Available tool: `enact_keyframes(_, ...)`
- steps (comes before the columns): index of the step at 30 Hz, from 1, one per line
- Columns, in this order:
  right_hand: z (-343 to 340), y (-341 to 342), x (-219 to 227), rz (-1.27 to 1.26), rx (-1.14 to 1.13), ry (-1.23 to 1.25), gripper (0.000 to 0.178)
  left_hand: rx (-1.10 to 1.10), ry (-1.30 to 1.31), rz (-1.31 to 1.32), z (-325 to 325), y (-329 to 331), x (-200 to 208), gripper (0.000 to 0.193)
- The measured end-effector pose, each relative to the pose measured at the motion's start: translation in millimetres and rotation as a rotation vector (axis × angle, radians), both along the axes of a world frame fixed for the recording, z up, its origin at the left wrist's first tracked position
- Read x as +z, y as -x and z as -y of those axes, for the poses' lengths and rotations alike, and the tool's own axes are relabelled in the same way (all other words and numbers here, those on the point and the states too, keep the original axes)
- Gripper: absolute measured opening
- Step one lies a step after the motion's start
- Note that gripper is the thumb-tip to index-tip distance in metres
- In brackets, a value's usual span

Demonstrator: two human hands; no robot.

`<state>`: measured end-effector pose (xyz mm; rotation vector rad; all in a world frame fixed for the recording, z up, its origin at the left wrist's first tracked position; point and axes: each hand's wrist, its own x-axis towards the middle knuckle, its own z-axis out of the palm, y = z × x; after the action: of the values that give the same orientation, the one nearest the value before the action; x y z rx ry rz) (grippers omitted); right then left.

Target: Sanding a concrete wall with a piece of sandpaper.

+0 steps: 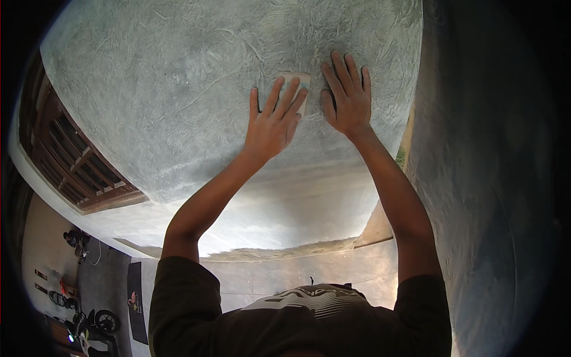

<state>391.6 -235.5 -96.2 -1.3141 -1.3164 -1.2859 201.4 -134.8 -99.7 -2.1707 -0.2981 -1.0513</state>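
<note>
My left hand (pixel 272 128) holds a small pale sheet (pixel 303 80), which looks like sandpaper with faint greenish print on its back, flat against a rough grey plastered wall (pixel 178 89). Its fingers are spread over the sheet and cover most of it. To the right, my right hand (pixel 350 101) lies on the same wall with fingers stretched out and holds nothing. A narrow strip of wall separates the two hands. Both arms reach up and forward.
A dark wooden window with slats (pixel 77 154) is set in the wall at the left. Another grey wall surface (pixel 488 178) runs along the right, past the corner. At the lower left are a parked motorcycle (pixel 95 324) and a dark mat (pixel 137 303) on the floor.
</note>
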Motion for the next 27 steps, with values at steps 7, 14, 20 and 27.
enact_keyframes(7, -6.2, -4.2, 0.3, -0.003, 0.068, -0.058, 0.051, -0.012, -0.027, 0.248, 7.2, -21.0, 66.3, 0.061)
enact_keyframes(14, -7.4, 24.5, -18.4, -0.110, 0.408, -0.134, 0.066, -0.072, 0.029, 0.015, 3.9, -9.1, 1.0, 0.057)
enact_keyframes(20, -21.5, 54.1, -2.5, -0.217, 0.330, 0.035, 0.085, -0.252, 0.056, -0.030, 2.4, -25.7, 44.0, 0.069)
enact_keyframes(27, -28.4, 75.2, -28.8, -0.166, 0.032, 0.191, 0.082, -0.073, -0.117, -0.017, -24.5, 31.1, 107.2, 0.066)
